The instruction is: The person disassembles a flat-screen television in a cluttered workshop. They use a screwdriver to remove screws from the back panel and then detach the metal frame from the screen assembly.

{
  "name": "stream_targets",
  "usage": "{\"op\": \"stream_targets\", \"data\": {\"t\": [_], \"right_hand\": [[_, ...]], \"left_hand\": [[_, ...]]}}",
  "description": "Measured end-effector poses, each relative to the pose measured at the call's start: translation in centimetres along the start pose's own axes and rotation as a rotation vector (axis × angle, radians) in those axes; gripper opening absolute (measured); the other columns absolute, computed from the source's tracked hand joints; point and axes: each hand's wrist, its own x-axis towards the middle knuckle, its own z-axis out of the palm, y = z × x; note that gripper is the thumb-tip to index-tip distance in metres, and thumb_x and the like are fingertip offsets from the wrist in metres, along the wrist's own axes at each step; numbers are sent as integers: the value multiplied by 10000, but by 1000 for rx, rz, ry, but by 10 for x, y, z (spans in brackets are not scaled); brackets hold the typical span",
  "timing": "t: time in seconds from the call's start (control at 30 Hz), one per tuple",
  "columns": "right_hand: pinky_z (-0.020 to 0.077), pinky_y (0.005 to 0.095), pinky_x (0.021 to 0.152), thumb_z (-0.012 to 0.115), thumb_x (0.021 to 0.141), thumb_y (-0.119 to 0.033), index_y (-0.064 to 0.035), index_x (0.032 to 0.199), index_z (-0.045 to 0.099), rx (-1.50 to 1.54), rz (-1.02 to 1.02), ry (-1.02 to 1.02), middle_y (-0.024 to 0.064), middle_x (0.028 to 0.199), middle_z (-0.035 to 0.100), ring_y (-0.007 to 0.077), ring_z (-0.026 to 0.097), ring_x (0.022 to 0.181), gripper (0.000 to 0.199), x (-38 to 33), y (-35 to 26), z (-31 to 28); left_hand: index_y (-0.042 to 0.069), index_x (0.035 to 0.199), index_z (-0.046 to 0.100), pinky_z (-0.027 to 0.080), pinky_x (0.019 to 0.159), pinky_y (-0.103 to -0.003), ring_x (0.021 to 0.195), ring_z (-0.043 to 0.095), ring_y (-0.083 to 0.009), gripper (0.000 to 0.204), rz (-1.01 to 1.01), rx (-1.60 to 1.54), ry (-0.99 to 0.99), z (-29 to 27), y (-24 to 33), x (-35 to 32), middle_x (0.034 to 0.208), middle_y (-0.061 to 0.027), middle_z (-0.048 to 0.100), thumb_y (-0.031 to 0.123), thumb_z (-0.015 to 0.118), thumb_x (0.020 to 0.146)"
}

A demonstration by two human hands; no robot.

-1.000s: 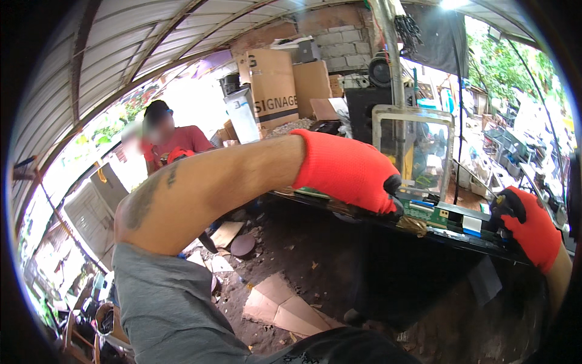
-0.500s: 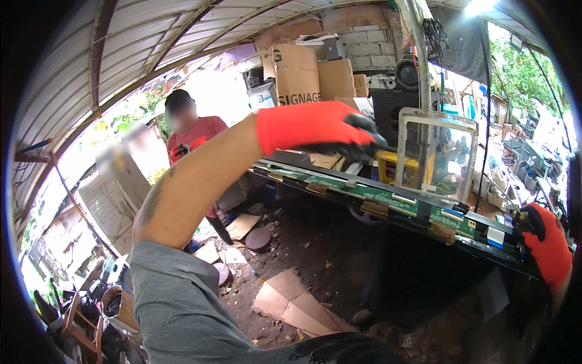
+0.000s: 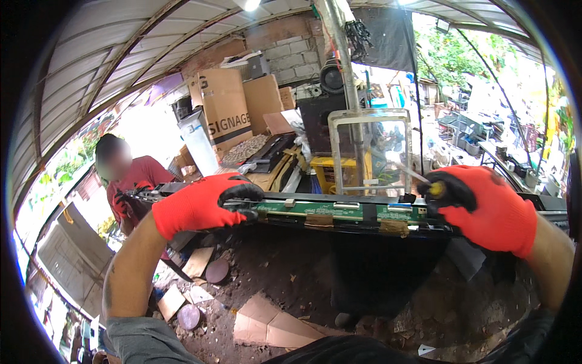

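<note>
A long black display panel (image 3: 357, 229) spans in front of me, with green circuit board strips (image 3: 309, 209) and brown tape (image 3: 395, 227) along its upper edge. My left hand (image 3: 200, 205), in a red and black glove, is closed around that edge left of the exposed board, thumb and fingers on either side. Near the panel's right end, my gloved right hand (image 3: 488, 209) is wrapped round a screwdriver (image 3: 435, 188) with a yellow and black handle. Its thin shaft points up and left, apart from the board.
At the left, a co-worker (image 3: 136, 179) in a red shirt and gloves stands by the panel's far end. Beyond the panel are cardboard boxes (image 3: 227, 112), a yellow crate (image 3: 324, 173), a clear-windowed frame (image 3: 370, 115) and a metal post (image 3: 344, 54). Flattened cardboard (image 3: 273, 324) lies on the dirt floor.
My view has swung right. The left hand has come down from above the panel onto its edge. My right hand has lifted, and the screwdriver's shaft now shows.
</note>
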Motion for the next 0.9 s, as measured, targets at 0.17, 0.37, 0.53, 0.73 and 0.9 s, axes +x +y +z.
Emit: {"op": "stream_targets", "data": {"t": [0.17,0.37,0.53,0.73,0.9], "right_hand": [[529,450,848,657,925,-204,-30,1046,625,-94,3,-84,202,990,653,403,649,941,215,8,-6,8],[540,450,802,675,901,-193,-30,1007,648,7,140,-138,203,921,684,399,677,910,196,6,-2,6],[542,443,768,721,854,-177,-39,991,655,15,-8,95,174,899,695,382,690,873,205,-10,6,29],[535,414,738,722,897,-263,-68,959,655,116,103,-109,154,869,689,354,695,869,216,-4,21,20],[531,416,741,720,913,-292,-78,977,648,31,25,-90,134,845,672,361,686,856,235,-1,26,23]], "left_hand": [[60,1335,612,476,985,-422,1118,603,-338,548,122,-26,0,7,9,14,1185,-171,614,182,749,818],[46,1355,605,376,1137,-445,1307,518,-357,581,14,-69,-147,-3,39,26,1343,-185,589,161,770,811],[43,1401,564,361,1151,-439,1319,507,-342,617,138,-185,-118,3,48,29,1312,-161,599,149,765,826],[44,1304,622,463,984,-433,1125,606,-315,540,162,-215,-99,25,99,67,1171,-155,639,155,780,800],[35,1191,655,501,903,-415,984,644,-322,453,277,-156,-119,36,113,95,1054,-141,673,132,795,772]]}}
